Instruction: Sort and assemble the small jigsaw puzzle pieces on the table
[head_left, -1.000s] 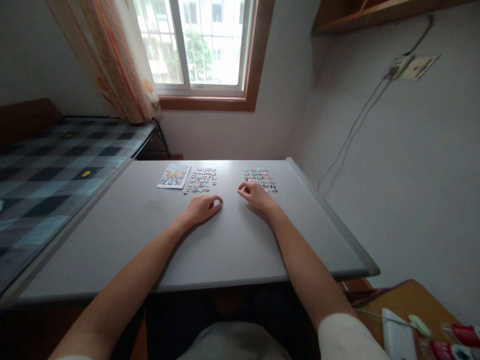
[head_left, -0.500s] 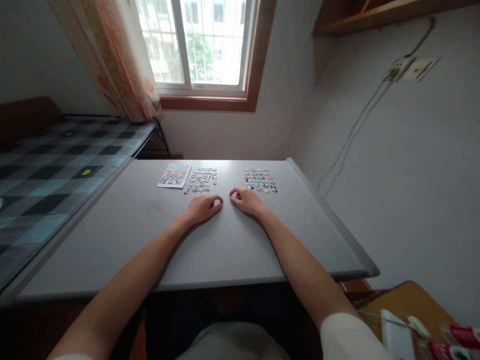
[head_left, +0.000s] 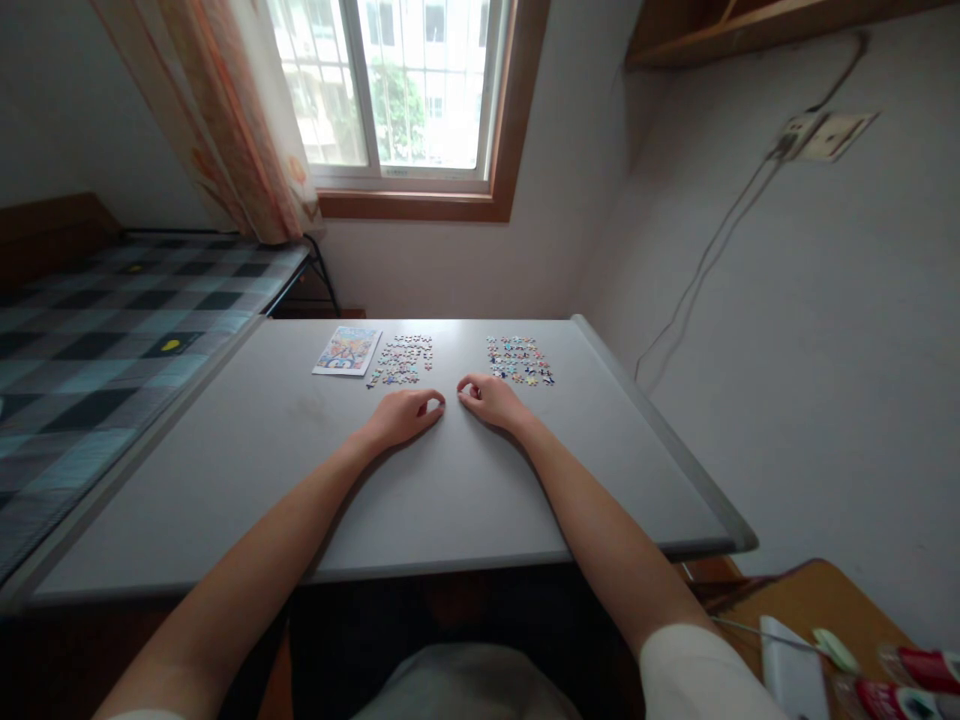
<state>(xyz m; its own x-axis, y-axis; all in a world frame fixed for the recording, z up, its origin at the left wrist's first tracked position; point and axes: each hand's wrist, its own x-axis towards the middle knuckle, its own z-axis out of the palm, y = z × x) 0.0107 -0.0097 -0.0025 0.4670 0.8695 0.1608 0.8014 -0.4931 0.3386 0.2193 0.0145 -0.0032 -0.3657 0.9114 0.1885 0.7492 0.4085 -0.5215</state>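
My left hand (head_left: pixel 407 414) rests on the grey-white table (head_left: pixel 450 500), thumb and fingertips pressed together in a ring with nothing seen between them. My right hand (head_left: pixel 491 398) lies just to its right, a small gap between the two, curled into a similar pinch that shows no object. Beyond my left hand several loose puzzle pieces (head_left: pixel 403 360) lie in rough rows. Another group of puzzle pieces (head_left: pixel 520 361) is spread behind my right hand. A colourful picture card (head_left: pixel 347 351) lies flat left of the left group.
A bed with a checked cover (head_left: pixel 150 330) stands at the left, below a curtain (head_left: pixel 240 120) and window. At the lower right, a wooden stool (head_left: pixel 817 590) holds a white box and red-labelled bottles. A cable hangs from the wall socket (head_left: pixel 825 135).
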